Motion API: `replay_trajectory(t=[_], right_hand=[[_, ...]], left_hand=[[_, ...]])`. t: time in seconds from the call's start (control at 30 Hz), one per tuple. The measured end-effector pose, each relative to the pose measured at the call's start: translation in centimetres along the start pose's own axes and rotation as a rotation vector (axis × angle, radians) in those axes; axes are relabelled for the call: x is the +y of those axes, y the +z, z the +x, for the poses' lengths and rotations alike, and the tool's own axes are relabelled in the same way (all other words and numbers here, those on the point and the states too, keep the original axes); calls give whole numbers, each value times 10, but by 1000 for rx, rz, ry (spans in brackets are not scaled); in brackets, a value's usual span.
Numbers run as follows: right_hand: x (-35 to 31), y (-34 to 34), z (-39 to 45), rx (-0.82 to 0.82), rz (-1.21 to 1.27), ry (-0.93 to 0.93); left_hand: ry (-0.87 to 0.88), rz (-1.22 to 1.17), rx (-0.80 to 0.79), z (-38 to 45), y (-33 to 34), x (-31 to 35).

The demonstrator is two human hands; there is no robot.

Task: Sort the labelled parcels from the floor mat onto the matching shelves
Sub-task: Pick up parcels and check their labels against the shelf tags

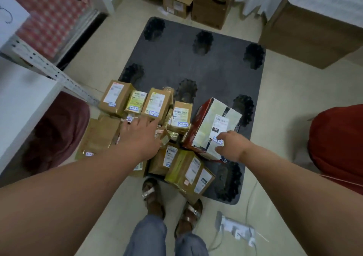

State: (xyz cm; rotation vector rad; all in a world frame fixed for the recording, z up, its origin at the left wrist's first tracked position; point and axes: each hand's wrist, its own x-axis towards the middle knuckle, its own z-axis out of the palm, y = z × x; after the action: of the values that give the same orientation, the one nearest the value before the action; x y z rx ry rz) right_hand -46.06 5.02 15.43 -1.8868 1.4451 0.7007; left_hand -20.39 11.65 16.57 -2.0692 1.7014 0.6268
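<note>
The left hand [140, 133] is held flat with fingers spread, holding nothing, above small brown cardboard parcels with handwritten blue-edged labels [157, 104] clustered just beyond its fingertips on the dark grey floor mat [196, 63]. Right of it, the red-and-cream box [208, 126] is gripped at its near edge by the right hand [230, 145].

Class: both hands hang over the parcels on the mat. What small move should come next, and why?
Probably close the right hand on the red-and-white parcel: its fingers already touch the near edge by the handwritten label, while the left hand hovers open.
</note>
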Motion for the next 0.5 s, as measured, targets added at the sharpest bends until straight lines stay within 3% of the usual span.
replay_trajectory(t=[0.17,0.5], right_hand=[[-14,7,44,-30,133,24],[-49,43,159,-68,431,143]], left_hand=[[13,-21,-112,49,13,-3],[-11,-328,-345,166,62,1]])
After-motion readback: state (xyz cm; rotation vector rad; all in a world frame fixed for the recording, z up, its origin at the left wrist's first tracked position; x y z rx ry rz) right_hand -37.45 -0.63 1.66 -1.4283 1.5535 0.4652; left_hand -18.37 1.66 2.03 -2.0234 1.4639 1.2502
